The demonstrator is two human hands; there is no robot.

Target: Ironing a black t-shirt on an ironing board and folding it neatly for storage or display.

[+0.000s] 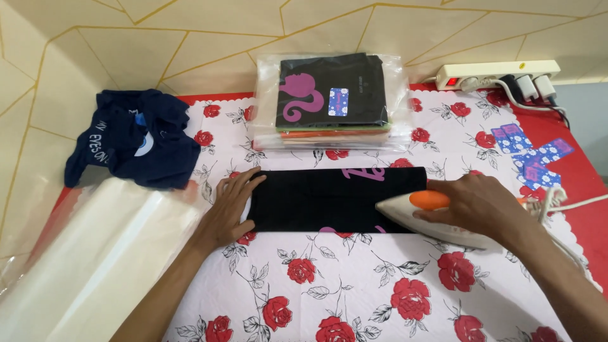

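Rose cloth [354,297] — bagged shirts [332,101] behind iron [430,218].

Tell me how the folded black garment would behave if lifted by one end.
The folded black garment is soft cloth, so it would likely droop and unfold. It looks thin, probably light. Pushed across the rose-print cloth, it may bunch rather than slide.

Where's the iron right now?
In the head view, the iron sits right of centre under the right hand, its tip on the folded black garment that the left hand steadies.
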